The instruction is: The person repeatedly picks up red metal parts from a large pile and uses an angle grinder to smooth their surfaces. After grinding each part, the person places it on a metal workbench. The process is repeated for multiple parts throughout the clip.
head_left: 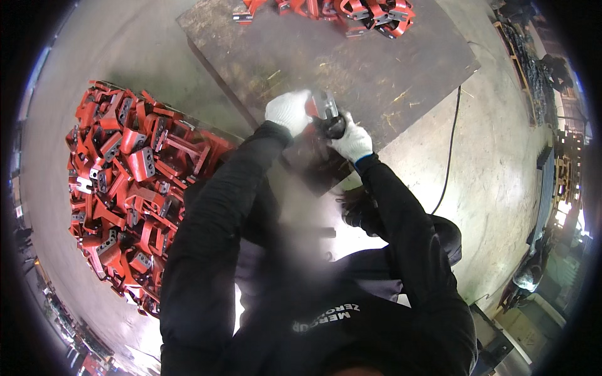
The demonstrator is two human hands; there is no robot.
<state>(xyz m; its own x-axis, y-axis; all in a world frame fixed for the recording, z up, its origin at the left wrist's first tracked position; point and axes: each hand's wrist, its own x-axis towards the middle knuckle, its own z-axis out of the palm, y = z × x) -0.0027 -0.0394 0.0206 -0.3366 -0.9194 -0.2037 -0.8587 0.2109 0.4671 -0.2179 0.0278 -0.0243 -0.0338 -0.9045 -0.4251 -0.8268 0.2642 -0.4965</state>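
Observation:
My left hand (pixel 289 112), in a white glove, is closed on a red metal bracket (pixel 310 106) at the near edge of the dark work table. A bright, silvery part (pixel 325 104) shows between my hands; I cannot tell whether it belongs to the bracket or the tool. My right hand (pixel 355 139), gloved in white with a blue cuff edge, grips a dark, rounded hand tool (pixel 333 127) against the bracket. It looks like a grinder, but my fingers and blur hide its shape. Both hands are close together.
Left of me is a large heap of red brackets (pixel 135 160) with grey slotted ends. More red brackets (pixel 376 14) lie at the far end of the table (pixel 351 59). A black cable (pixel 449 153) runs over the floor at right. Pallets and racks (pixel 567 169) stand farther right.

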